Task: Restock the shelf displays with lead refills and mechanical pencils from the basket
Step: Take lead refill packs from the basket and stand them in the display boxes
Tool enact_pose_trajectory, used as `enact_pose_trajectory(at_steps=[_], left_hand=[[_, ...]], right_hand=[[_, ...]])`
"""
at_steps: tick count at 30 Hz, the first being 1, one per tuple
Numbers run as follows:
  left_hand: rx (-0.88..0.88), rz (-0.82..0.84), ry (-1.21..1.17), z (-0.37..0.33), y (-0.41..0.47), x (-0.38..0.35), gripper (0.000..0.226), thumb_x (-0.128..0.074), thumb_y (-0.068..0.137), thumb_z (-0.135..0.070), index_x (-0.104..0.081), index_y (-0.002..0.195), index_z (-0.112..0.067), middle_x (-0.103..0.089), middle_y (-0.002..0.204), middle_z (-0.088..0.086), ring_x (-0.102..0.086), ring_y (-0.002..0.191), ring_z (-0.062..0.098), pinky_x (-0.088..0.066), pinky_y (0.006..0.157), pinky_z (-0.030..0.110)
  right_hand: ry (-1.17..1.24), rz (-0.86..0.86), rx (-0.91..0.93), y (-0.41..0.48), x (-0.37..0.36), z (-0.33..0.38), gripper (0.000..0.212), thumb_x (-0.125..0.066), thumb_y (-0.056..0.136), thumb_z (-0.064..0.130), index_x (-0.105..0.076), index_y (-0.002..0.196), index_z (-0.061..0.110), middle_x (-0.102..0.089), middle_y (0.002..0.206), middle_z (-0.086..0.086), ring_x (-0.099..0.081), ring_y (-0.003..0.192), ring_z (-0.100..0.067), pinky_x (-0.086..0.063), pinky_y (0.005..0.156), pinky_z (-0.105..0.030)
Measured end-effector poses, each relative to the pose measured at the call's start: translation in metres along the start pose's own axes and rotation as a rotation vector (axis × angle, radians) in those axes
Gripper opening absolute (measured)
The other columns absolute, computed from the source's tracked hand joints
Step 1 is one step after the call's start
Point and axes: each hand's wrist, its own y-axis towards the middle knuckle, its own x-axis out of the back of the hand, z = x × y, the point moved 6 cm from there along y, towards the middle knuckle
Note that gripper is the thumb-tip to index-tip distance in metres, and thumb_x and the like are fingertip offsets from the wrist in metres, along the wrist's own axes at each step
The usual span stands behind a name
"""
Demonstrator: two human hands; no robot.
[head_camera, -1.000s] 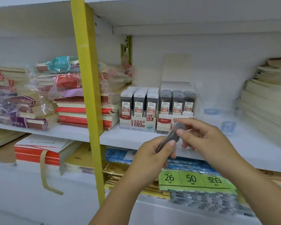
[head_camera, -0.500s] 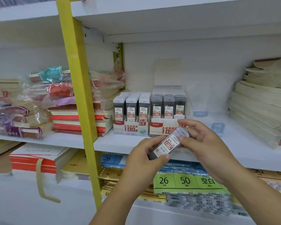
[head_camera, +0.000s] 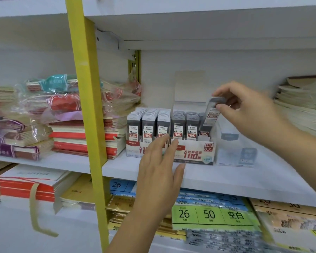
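Note:
My right hand (head_camera: 248,110) pinches a grey lead refill case (head_camera: 212,111) by its top, holding it tilted over the right-hand column of the 0.7 HB display box (head_camera: 195,152). That box holds rows of upright grey refill cases. Left of it stands the 0.5 display box (head_camera: 135,148), full of similar cases. My left hand (head_camera: 159,172) is open with straight fingers, its fingertips reaching the front of the two boxes where they meet. The basket is out of view.
A clear plastic box (head_camera: 233,148) stands right of the displays. Stacks of notebooks (head_camera: 80,136) lie left, behind a yellow upright post (head_camera: 88,106). Paper stacks (head_camera: 303,106) fill the far right. Packs of labelled paper (head_camera: 208,214) lie on the lower shelf.
My right hand has lifted the refill case away from my left hand and up to the 0.7 box. My left hand has let go and opened toward the box fronts.

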Motion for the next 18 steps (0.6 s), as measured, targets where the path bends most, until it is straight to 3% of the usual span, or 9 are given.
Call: enact_pose_trajectory(at_steps=[3,6,10,12,14,16,18], left_hand=[[-0.008,0.059,0.038,0.009,-0.004,-0.010,0.061,-0.037,0.104,-0.046,-0.018,0.159,-0.030,-0.003,0.168,-0.011,0.008,0.153,0.006,0.005,0.119,0.026],[-0.004,0.055,0.042,0.015,-0.006,-0.014,0.064,-0.026,0.100,-0.056,-0.009,0.159,-0.036,0.009,0.166,-0.019,0.020,0.148,-0.003,0.006,0.117,0.024],[-0.015,0.062,0.044,0.017,-0.004,-0.016,0.062,-0.026,0.101,-0.056,-0.013,0.159,-0.035,0.008,0.166,-0.019,0.021,0.148,-0.003,0.005,0.117,0.024],[-0.014,0.072,0.029,0.017,-0.004,-0.015,0.061,-0.033,0.102,-0.053,-0.015,0.158,-0.035,0.008,0.166,-0.019,0.021,0.147,-0.004,0.006,0.117,0.023],[-0.008,0.084,0.003,0.016,-0.005,-0.013,0.061,-0.036,0.102,-0.052,-0.017,0.158,-0.037,0.006,0.165,-0.021,0.021,0.146,-0.006,0.007,0.116,0.020],[0.006,0.094,-0.041,0.014,-0.008,-0.006,0.058,-0.040,0.102,-0.051,-0.024,0.156,-0.037,-0.001,0.165,-0.021,0.013,0.147,-0.007,0.001,0.119,0.022],[0.022,0.070,-0.080,0.010,-0.015,0.006,0.050,-0.047,0.101,-0.045,-0.040,0.150,-0.034,-0.020,0.162,-0.017,-0.005,0.147,-0.002,-0.012,0.119,0.025]], right_hand=[[-0.090,0.164,-0.046,0.007,-0.022,-0.017,0.032,-0.066,0.087,0.012,-0.053,0.097,0.040,-0.061,0.086,0.017,-0.055,0.077,0.006,-0.043,0.069,-0.020],[-0.070,0.234,-0.144,0.013,-0.038,-0.035,0.026,-0.070,0.085,0.016,-0.052,0.091,0.034,-0.059,0.087,0.017,-0.054,0.071,0.009,-0.035,0.058,-0.007],[-0.185,0.295,-0.167,0.019,-0.052,-0.045,0.016,-0.065,0.089,0.024,-0.055,0.085,0.037,-0.053,0.091,0.013,-0.043,0.101,-0.011,-0.031,0.072,-0.024],[-0.296,0.282,-0.162,0.019,-0.052,-0.047,0.008,-0.061,0.091,0.030,-0.063,0.098,0.035,-0.051,0.098,0.008,-0.035,0.110,-0.017,-0.027,0.082,-0.026],[-0.335,0.220,-0.156,0.013,-0.044,-0.047,0.021,-0.058,0.094,0.030,-0.065,0.113,0.033,-0.046,0.101,0.007,-0.031,0.112,-0.018,-0.023,0.085,-0.025],[-0.245,0.086,-0.118,-0.001,-0.026,-0.034,0.028,-0.055,0.095,0.025,-0.063,0.121,0.031,-0.048,0.101,0.009,-0.031,0.108,-0.013,-0.021,0.084,-0.021],[-0.070,-0.022,-0.094,-0.026,-0.008,-0.016,0.025,-0.055,0.093,0.019,-0.065,0.113,0.029,-0.054,0.096,0.013,-0.037,0.099,-0.007,-0.029,0.079,-0.020]])
